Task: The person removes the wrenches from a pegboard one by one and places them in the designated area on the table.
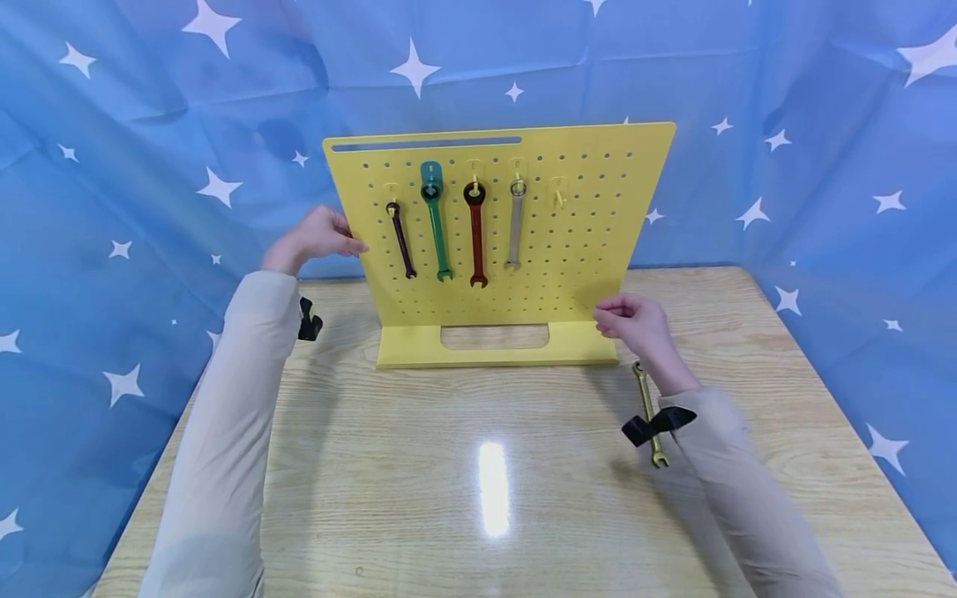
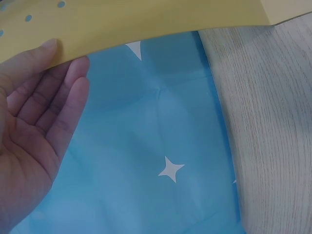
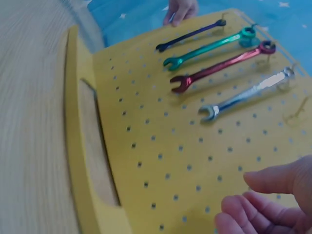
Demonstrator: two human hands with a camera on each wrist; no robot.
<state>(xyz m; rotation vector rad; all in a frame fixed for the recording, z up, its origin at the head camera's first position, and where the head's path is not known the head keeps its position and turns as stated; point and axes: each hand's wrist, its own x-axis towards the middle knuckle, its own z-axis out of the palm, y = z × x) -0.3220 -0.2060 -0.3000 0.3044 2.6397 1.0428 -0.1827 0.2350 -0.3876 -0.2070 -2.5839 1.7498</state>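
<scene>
L hand pinches L edge of yellow pegboard, thumb in front, fingers behind; L to R hang purple combo wrench, green combo wrench, red combo wrench, silver combo wrench, then bare hook. R hand, loosely curled w/ nothing held, is by board's lower R corner (contact: can't tell). Gold combo wrench lies on tabletop just nearside of R hand, much closer than L, long axis approx front-to-back, ring end away.
</scene>
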